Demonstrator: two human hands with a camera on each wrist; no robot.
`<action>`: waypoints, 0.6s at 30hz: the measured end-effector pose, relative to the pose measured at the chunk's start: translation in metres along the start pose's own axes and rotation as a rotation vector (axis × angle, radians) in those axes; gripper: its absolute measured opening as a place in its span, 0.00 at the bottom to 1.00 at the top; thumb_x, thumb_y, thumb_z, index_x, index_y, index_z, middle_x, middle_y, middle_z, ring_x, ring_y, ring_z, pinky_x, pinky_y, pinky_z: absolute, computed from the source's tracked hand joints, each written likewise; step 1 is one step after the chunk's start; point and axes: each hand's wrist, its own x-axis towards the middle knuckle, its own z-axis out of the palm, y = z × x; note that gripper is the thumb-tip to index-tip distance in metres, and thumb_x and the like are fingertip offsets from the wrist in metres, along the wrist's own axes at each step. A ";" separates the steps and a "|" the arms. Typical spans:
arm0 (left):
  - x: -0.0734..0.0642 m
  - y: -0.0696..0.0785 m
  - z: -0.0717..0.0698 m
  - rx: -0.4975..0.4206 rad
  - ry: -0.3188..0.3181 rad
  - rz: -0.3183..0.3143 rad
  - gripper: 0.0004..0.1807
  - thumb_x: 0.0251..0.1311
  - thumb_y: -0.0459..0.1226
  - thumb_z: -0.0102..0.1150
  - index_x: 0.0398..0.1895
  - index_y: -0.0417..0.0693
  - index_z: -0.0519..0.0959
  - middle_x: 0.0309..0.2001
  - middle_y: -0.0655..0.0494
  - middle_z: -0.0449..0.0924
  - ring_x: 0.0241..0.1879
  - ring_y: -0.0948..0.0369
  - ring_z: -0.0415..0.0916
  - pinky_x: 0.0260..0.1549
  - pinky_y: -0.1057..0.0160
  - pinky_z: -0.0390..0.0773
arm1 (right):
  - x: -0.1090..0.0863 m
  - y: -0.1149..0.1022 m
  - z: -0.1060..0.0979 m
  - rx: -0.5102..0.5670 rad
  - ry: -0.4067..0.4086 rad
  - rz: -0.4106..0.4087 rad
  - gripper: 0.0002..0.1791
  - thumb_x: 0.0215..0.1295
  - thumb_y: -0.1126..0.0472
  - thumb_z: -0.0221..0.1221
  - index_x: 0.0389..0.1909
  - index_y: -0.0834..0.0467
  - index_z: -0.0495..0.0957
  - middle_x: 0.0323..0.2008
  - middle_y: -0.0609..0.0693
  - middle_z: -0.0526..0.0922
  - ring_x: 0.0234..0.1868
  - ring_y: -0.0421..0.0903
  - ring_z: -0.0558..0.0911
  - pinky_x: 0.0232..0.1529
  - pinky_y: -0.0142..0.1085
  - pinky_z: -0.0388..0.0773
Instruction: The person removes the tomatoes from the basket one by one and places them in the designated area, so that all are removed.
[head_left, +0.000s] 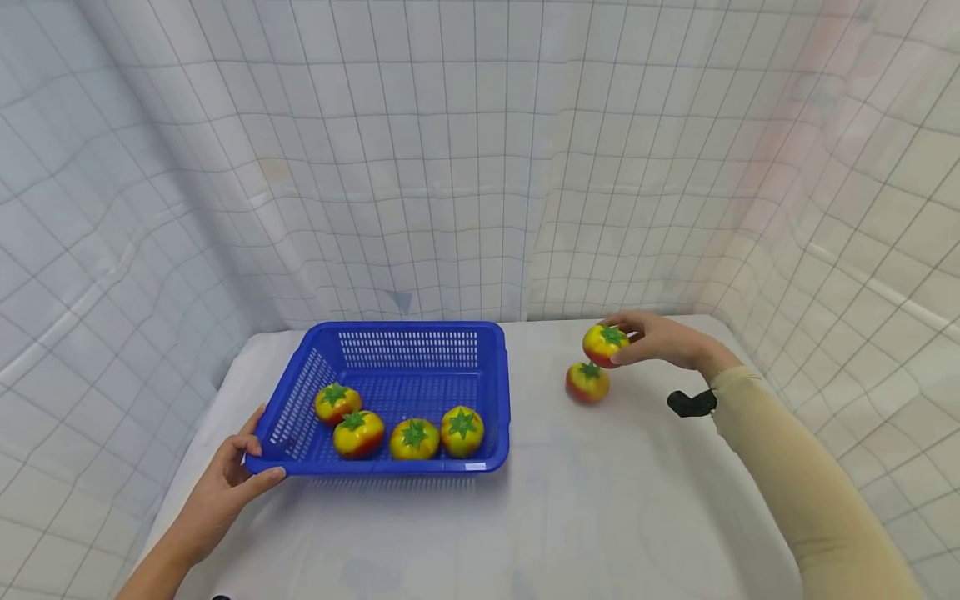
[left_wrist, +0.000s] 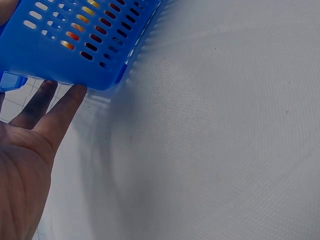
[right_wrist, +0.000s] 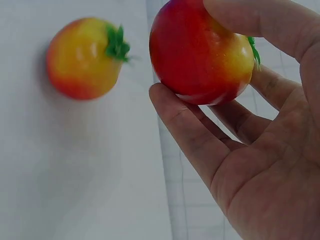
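Note:
My right hand (head_left: 660, 340) holds a yellow-and-red toy tomato (head_left: 604, 343) with a green star-shaped top, thumb on one side and fingers on the other. In the right wrist view this toy tomato (right_wrist: 200, 55) is lifted, its red underside showing. A second toy tomato (head_left: 587, 383) sits on the white table just below it. At the near left corner of a blue plastic basket (head_left: 375, 468), my left hand (head_left: 225, 477) grips the rim, thumb along the front edge. Fingertips (left_wrist: 75, 95) touch the basket wall in the left wrist view.
Several similar toy tomatoes (head_left: 358, 434) lie inside the basket, along its near and left sides. The white tabletop (head_left: 585, 508) stretches in front and to the right. White grid-patterned cloth (head_left: 480, 167) hangs at the back and both sides.

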 end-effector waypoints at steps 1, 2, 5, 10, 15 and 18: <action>0.000 0.000 0.000 -0.006 -0.003 0.000 0.19 0.73 0.37 0.60 0.52 0.51 0.58 0.83 0.66 0.30 0.73 0.23 0.40 0.47 0.79 0.74 | -0.002 0.005 -0.001 0.003 0.007 0.003 0.37 0.62 0.53 0.70 0.71 0.51 0.68 0.67 0.58 0.70 0.65 0.57 0.71 0.65 0.53 0.69; 0.000 -0.001 0.000 -0.010 -0.005 0.002 0.19 0.73 0.37 0.59 0.52 0.51 0.58 0.83 0.66 0.30 0.73 0.24 0.40 0.47 0.79 0.74 | -0.005 0.009 -0.002 0.000 0.015 0.009 0.37 0.62 0.53 0.70 0.71 0.51 0.67 0.68 0.58 0.69 0.65 0.57 0.71 0.65 0.54 0.69; -0.001 -0.002 0.000 -0.028 -0.011 0.004 0.18 0.74 0.36 0.58 0.52 0.51 0.58 0.83 0.65 0.29 0.73 0.24 0.40 0.48 0.79 0.74 | -0.012 0.021 -0.003 -0.011 0.025 0.019 0.37 0.63 0.53 0.69 0.72 0.53 0.67 0.68 0.60 0.69 0.63 0.58 0.73 0.64 0.54 0.70; -0.002 -0.003 0.000 -0.050 -0.013 0.003 0.18 0.74 0.35 0.58 0.52 0.52 0.58 0.83 0.64 0.28 0.73 0.24 0.40 0.48 0.79 0.75 | -0.018 0.040 -0.001 -0.016 0.040 0.055 0.37 0.64 0.53 0.69 0.71 0.54 0.67 0.68 0.62 0.69 0.62 0.57 0.74 0.63 0.52 0.71; -0.001 -0.003 0.001 -0.062 -0.021 0.013 0.17 0.74 0.34 0.58 0.52 0.52 0.58 0.83 0.63 0.28 0.73 0.24 0.39 0.48 0.78 0.75 | -0.020 0.054 0.003 0.026 0.033 0.088 0.38 0.64 0.55 0.69 0.72 0.57 0.66 0.70 0.65 0.65 0.62 0.57 0.74 0.62 0.49 0.75; 0.000 -0.002 0.001 -0.064 -0.022 0.018 0.17 0.74 0.34 0.58 0.52 0.52 0.59 0.83 0.63 0.28 0.73 0.24 0.39 0.48 0.78 0.75 | -0.021 0.061 0.004 0.061 0.028 0.098 0.38 0.64 0.57 0.68 0.73 0.60 0.65 0.71 0.67 0.63 0.62 0.58 0.74 0.62 0.48 0.76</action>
